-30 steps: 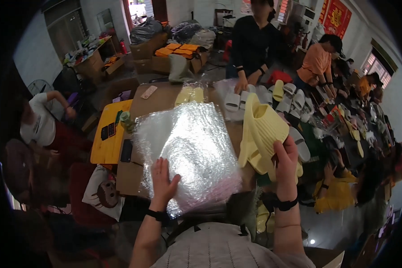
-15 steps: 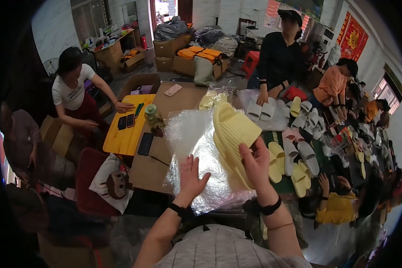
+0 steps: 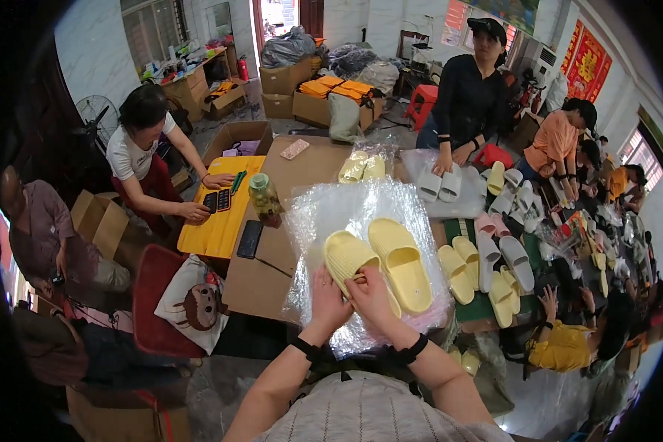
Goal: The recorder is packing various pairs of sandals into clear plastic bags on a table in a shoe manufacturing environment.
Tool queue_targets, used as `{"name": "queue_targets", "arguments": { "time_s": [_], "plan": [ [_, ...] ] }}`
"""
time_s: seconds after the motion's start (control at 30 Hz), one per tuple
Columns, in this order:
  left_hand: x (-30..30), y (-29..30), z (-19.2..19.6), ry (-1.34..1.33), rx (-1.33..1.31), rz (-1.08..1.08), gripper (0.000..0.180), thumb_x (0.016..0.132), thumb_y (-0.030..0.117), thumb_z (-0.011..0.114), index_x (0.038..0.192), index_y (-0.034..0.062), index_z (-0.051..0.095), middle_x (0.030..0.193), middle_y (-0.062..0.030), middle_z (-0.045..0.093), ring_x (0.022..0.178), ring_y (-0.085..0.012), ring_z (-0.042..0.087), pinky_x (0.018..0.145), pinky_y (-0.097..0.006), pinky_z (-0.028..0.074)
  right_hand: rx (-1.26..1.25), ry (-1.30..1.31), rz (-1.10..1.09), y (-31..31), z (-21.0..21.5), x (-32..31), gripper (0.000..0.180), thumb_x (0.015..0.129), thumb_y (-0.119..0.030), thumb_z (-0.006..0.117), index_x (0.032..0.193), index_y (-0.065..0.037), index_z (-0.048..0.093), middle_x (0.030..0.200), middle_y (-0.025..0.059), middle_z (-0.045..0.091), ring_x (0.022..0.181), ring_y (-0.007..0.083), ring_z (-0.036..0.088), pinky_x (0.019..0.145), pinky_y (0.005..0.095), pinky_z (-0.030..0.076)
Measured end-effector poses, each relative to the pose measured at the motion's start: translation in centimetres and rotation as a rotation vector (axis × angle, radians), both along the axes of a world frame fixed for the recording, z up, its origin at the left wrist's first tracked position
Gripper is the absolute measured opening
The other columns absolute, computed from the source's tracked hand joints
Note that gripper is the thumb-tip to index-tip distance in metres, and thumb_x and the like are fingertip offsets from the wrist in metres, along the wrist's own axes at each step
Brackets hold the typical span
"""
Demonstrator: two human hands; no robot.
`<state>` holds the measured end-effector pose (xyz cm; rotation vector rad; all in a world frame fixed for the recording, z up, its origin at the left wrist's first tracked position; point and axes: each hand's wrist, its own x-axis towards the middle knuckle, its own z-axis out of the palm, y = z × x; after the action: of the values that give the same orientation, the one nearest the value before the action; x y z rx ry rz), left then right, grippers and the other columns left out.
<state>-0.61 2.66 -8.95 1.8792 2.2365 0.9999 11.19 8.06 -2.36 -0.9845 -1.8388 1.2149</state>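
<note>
Two pale yellow slippers are in front of me over clear plastic bags (image 3: pixel 309 214) stacked on the table. The right slipper (image 3: pixel 409 283) lies flat, its toe pointing away from me. The left slipper (image 3: pixel 346 254) is slightly tilted, with both hands on it. My left hand (image 3: pixel 330 303) grips its left side, fingers along the edge. My right hand (image 3: pixel 372 296) is closed on the rear edge of its strap, the fingertips partly hidden in the opening. A black band circles each wrist.
A jar (image 3: pixel 261 197), a dark phone (image 3: pixel 249 239) and a pink phone (image 3: pixel 295 149) sit left of the bags. Bagged yellow slippers (image 3: pixel 365 166) lie beyond. More slippers (image 3: pixel 460 269) cover the green surface at right. A co-worker (image 3: pixel 464 103) handles grey slippers opposite; another (image 3: pixel 151 140) stands left.
The yellow slippers, raised together in my right hand before, are now down on the bags, side by side. My left hand has moved from the plastic onto the left slipper.
</note>
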Motion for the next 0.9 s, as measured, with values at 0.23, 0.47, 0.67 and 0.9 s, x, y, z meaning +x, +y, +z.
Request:
{"name": "queue_targets", "arguments": {
  "time_s": [0.23,0.47,0.67,0.9],
  "plan": [
    [0.0,-0.3,0.7,-0.112,0.052,-0.003,0.069,0.083,0.035,0.070,0.137,-0.0033,0.049,0.153,-0.0281,0.033,0.145,-0.0473,0.023,0.119,-0.057,0.020,0.279,-0.242,-0.232,2.4,2.2,5.1,0.040,0.085,-0.021,0.076,0.114,0.001,0.058,0.104,0.0175,0.059,0.091,0.0303,0.060,0.083,0.0390,0.050],
    [0.3,-0.1,0.4,-0.059,-0.017,0.012,0.071,0.085,0.034,0.063,0.142,-0.0040,0.044,0.154,-0.0294,0.031,0.146,-0.0473,0.022,0.121,-0.055,0.017,0.485,-0.536,-0.116,5.0,0.4,4.9,0.043,0.083,-0.032,0.076,0.106,0.001,0.059,0.101,0.0198,0.057,0.090,0.0383,0.060,0.078,0.0471,0.050],
    [0.3,-0.2,0.3,-0.015,-0.025,0.030,0.071,0.085,0.035,0.063,0.140,-0.0061,0.045,0.153,-0.0305,0.032,0.146,-0.0471,0.024,0.120,-0.055,0.019,0.420,-0.609,-0.085,6.1,-0.9,4.2,0.035,0.088,-0.032,0.071,0.094,0.001,0.061,0.095,0.0196,0.057,0.080,0.0411,0.061,0.071,0.0492,0.050],
    [0.4,-0.1,-0.3,-0.008,0.020,0.040,0.074,0.093,0.047,0.060,0.144,-0.0031,0.042,0.154,-0.0297,0.031,0.146,-0.0451,0.024,0.120,-0.055,0.017,0.445,-0.540,-0.142,7.4,-1.6,5.5,0.031,0.092,-0.029,0.065,0.084,0.001,0.059,0.091,0.0210,0.059,0.081,0.0411,0.061,0.071,0.0494,0.050]
  ]
}}
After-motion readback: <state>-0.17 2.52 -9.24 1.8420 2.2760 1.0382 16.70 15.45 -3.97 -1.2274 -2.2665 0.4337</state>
